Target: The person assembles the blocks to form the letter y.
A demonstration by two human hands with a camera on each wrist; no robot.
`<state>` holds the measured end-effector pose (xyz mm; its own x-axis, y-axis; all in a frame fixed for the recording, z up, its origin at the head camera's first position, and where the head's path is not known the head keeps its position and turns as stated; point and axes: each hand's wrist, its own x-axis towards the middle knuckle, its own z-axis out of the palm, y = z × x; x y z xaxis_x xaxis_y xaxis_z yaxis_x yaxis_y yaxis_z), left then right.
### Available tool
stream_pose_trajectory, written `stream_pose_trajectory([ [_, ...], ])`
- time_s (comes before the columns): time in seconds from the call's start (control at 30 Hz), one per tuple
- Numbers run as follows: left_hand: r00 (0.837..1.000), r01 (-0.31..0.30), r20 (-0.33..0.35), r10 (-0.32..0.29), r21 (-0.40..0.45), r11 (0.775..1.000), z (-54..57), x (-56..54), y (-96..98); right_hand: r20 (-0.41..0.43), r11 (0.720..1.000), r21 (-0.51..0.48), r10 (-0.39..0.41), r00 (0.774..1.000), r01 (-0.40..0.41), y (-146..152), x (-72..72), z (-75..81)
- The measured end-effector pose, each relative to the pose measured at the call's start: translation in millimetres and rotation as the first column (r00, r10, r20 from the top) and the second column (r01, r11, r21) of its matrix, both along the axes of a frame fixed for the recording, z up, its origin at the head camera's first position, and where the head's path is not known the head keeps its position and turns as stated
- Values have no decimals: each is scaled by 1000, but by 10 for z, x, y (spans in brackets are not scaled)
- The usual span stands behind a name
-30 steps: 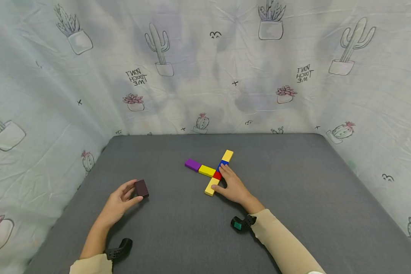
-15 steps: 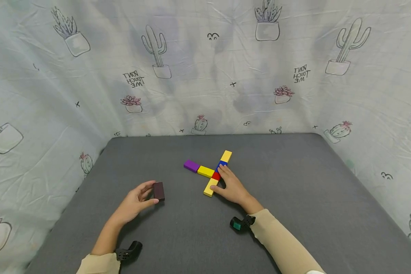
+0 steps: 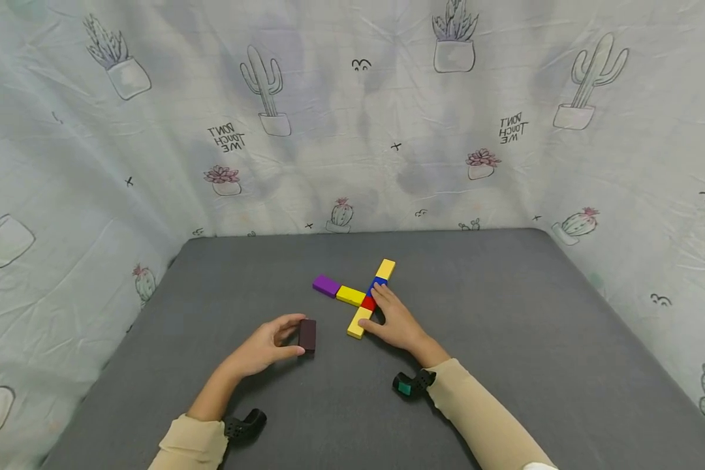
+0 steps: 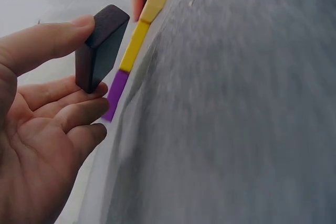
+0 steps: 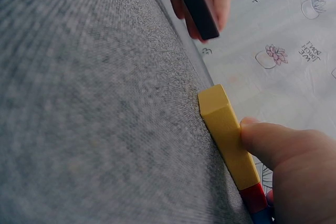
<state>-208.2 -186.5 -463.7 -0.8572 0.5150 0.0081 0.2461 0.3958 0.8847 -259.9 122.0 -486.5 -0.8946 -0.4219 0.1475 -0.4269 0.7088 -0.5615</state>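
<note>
My left hand (image 3: 262, 347) pinches a dark brown rectangular block (image 3: 307, 335) between thumb and fingertips. In the left wrist view that block (image 4: 105, 43) is held off the table. My right hand (image 3: 401, 325) rests at a row of flat blocks, its fingertips on the blue block (image 3: 378, 284) and its thumb touching the near pale yellow block (image 3: 359, 323). A red block (image 3: 367, 303) lies between those two, and another pale yellow block (image 3: 386, 269) ends the row at the far side. Branching left are a bright yellow block (image 3: 350, 296) and a purple block (image 3: 326, 286).
The blocks lie on a grey cloth-covered table (image 3: 476, 281). A white curtain (image 3: 329, 130) printed with cacti rises behind the table and on both sides. Each wrist wears a black band, the right band (image 3: 412, 384) showing a green patch.
My left hand has moved right with the dark brown block, closer to the row, and the block has turned more upright in the head view. My right hand stays on the row.
</note>
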Motion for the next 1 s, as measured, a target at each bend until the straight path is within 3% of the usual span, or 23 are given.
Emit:
stream_pose_trajectory([
  [0.27,994,99,43,-102,47,994,1,-122,261,-7,1000,-13,-9,1000,9,-25,1,-4],
  [0.5,983,167,66,-169,42,985,-17,-145,396,18,1000,7,-27,999,27,-20,-16,-13],
  [0.73,977,199,80,-197,-11,980,-27,-146,466,12,1000,-2,-26,1000,26,-23,-24,-6],
  [1.0,979,201,41,-198,-102,974,-4,-125,542,-4,1000,3,-19,1000,19,-31,-38,-34],
])
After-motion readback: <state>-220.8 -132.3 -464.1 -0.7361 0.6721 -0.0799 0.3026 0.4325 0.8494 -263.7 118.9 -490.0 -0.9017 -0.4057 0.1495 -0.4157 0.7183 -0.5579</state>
